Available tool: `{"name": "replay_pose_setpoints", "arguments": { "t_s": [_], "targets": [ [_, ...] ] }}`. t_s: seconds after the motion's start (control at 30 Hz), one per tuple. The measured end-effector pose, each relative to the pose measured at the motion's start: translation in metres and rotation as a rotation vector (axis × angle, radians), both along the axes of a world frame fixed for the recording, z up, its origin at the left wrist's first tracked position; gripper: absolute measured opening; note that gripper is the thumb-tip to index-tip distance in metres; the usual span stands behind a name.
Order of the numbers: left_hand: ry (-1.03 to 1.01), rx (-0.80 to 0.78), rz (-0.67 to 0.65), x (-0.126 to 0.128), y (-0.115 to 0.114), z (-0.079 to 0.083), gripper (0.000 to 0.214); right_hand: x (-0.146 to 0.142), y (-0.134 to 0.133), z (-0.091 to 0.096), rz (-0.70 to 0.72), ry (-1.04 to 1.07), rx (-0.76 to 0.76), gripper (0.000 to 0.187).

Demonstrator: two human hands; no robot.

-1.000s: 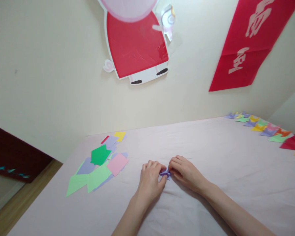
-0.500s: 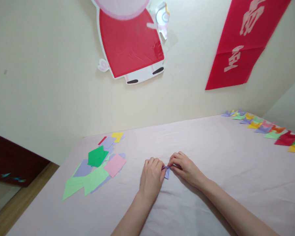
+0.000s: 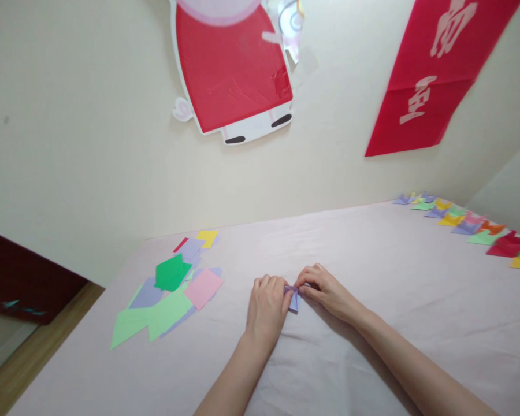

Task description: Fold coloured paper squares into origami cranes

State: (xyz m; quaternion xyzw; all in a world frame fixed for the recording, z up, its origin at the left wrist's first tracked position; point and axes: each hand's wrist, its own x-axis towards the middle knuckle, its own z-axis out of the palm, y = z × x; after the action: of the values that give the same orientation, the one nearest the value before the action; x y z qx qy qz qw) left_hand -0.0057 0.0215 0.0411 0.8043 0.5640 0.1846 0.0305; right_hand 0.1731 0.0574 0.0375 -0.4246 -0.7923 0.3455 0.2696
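A small folded piece of purple paper (image 3: 293, 299) lies on the pale pink cloth (image 3: 372, 277) in the middle of the view. My left hand (image 3: 266, 306) has its fingers curled and pinches the paper's left side. My right hand (image 3: 325, 292) pinches the paper's upper right edge with closed fingertips. Both hands rest low on the cloth and meet over the paper, which they mostly cover.
A loose pile of flat coloured paper sheets (image 3: 169, 292) lies to the left. A row of folded paper figures (image 3: 476, 231) runs along the far right edge. Behind stand a cream wall, a cartoon cut-out (image 3: 231, 69) and a red banner (image 3: 429, 81). Wooden floor (image 3: 21, 364) shows at lower left.
Both hands have stayed together on the purple paper, shifting slightly away from me. The paper looks more tightly folded and narrower than one second ago. The camera has tilted a little.
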Motion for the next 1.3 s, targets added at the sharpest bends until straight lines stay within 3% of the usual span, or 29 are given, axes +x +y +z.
{"name": "replay_pose_setpoints", "arguments": {
  "t_s": [0.4,0.8,1.03,1.3],
  "targets": [
    [-0.005,0.004,0.002,0.000,0.000,-0.002,0.005,-0.004,0.003,-0.004,-0.048,-0.022,0.002,0.015],
    [-0.292,-0.235,-0.035,-0.016,0.009,0.006,0.016,-0.018,0.002,-0.002,-0.128,-0.192,0.067,0.005],
    [-0.452,-0.223,-0.047,-0.018,0.007,0.003,0.019,-0.025,0.015,-0.001,-0.128,-0.312,0.025,0.004],
    [-0.424,-0.176,-0.013,-0.012,0.009,0.000,0.010,-0.027,0.020,-0.003,-0.120,-0.297,0.011,0.007]
  ]
}}
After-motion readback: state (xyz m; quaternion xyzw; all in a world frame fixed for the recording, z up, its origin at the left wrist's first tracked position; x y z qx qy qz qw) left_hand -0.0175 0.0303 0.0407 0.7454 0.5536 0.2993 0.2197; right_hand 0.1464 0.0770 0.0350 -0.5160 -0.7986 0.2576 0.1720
